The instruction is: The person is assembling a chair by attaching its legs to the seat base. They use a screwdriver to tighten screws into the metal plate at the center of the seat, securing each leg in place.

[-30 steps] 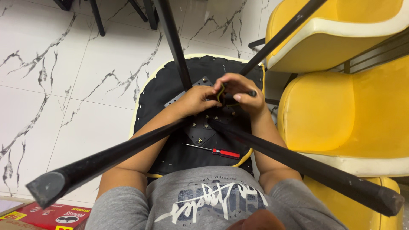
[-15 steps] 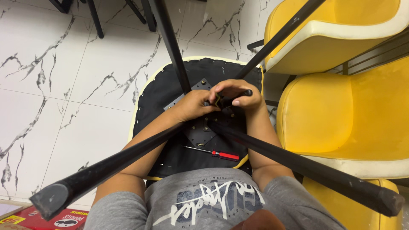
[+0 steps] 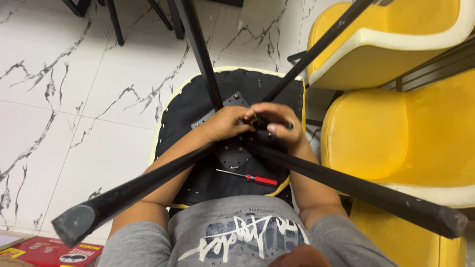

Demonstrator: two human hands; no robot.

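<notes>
- While both hands meet at the centre of the upturned chair base (image 3: 198,113), the right hand (image 3: 279,123) has its grip closed round a small dark tool or fitting whose tip shows past the fingers; its exact kind is too hidden to tell
- The left hand (image 3: 225,123) curls against the same spot, fingers bent; whether its grip truly has hold of anything I cannot tell
- Because the work sits where the four black legs converge on the metal mounting plate (image 3: 232,151), a slip of the right hand would likely drive knuckles into a leg or the plate edge
- Any small fastener let go here could roll off the black underside onto the marble floor (image 3: 74,99) and be hard to find
- The red-handled screwdriver (image 3: 250,177) lies loose on the base near the person's lap; a nudge from a forearm could send it sliding off
- The near legs (image 3: 148,185) jut towards the camera, so leaning in could meet a leg end
- The yellow chairs (image 3: 396,133) stand close at the right, limiting elbow room
</notes>
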